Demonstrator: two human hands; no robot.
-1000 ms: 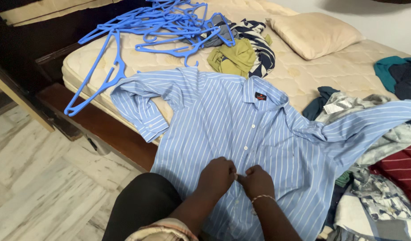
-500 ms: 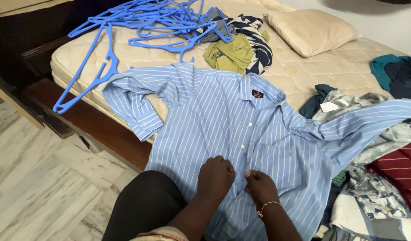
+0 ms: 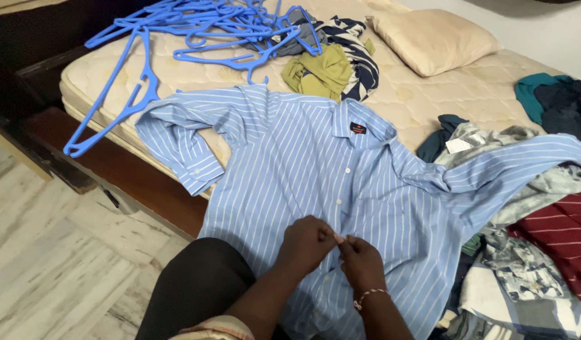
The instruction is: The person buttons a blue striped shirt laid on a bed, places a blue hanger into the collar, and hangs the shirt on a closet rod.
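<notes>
Blue striped shirt (image 3: 316, 170) spread face-up across the mattress (image 3: 429, 94) near edge, collar toward the pillow (image 3: 432, 39), hem toward the person, left hand (image 3: 308, 242) and right hand (image 3: 360, 261) pinching its button placket (fingertips meeting), blue hangers (image 3: 196, 28) at the far corner.

One head-worn view, looking down from above your own hands.

You look steeply down and forward across the bed's mattress (image 3: 429, 94); your forearms enter at the bottom edge, close in, the pillow (image 3: 432, 39) lies far, and floor (image 3: 45, 264) shows left.
</notes>
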